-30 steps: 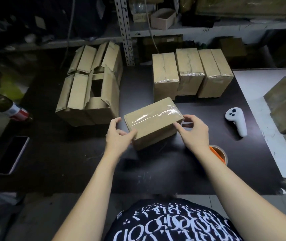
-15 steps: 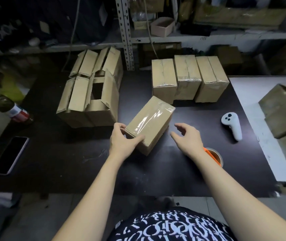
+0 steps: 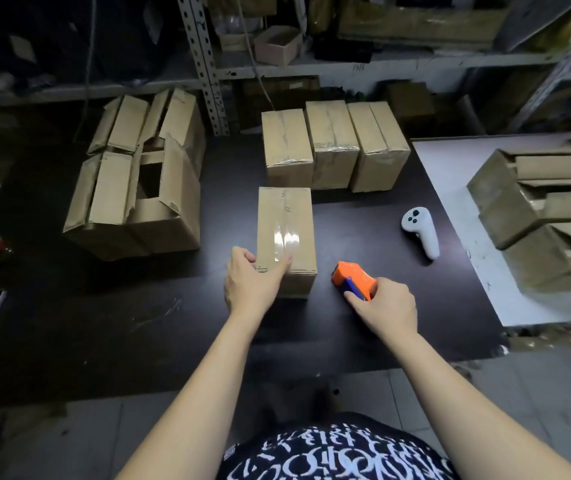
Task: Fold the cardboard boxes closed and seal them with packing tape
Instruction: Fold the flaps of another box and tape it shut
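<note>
A closed cardboard box (image 3: 286,230) with glossy tape along its top seam lies lengthwise on the dark table (image 3: 104,323), pointing away from me. My left hand (image 3: 249,282) holds its near left corner, thumb on the taped top and fingers round the side. My right hand (image 3: 386,306) grips an orange and blue tape dispenser (image 3: 353,278) that sits on the table just right of the box.
Three taped boxes (image 3: 332,147) stand in a row behind. Unsealed boxes (image 3: 138,181) with loose flaps sit at left. A white controller (image 3: 421,232) lies at right. More open boxes (image 3: 547,216) rest on a white surface (image 3: 450,174). Shelving runs along the back.
My left hand turned the box until it points straight away from me. My right hand left the box, dropped to the right and took hold of the tape dispenser.
</note>
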